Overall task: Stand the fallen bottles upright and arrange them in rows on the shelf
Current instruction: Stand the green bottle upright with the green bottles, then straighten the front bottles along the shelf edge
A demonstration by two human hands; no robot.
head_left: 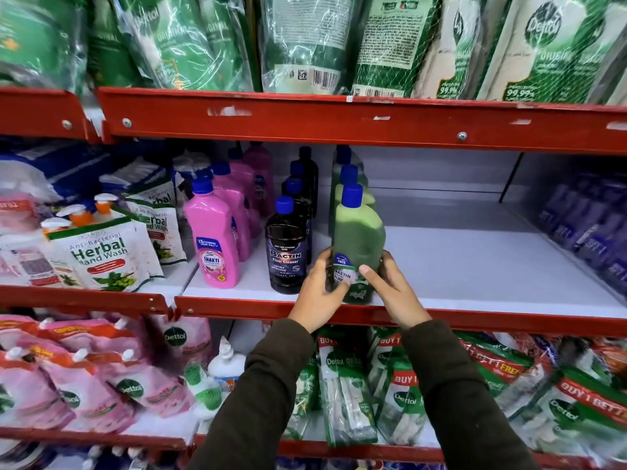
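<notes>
Clearly the green bottle [358, 239], standing at the near edge of the white shelf [475, 266] at the head of its row and just right of the dark bottles [287, 245], is rigid plastic filled nearly to the neck, so it should feel fairly heavy, with a glossy label that may slip; the lower body is probably the safest hold. Both arms reach up and forward, the left hand [317, 293] and right hand [390, 290] clasping its lower half from either side, fingers curled round the label.
</notes>
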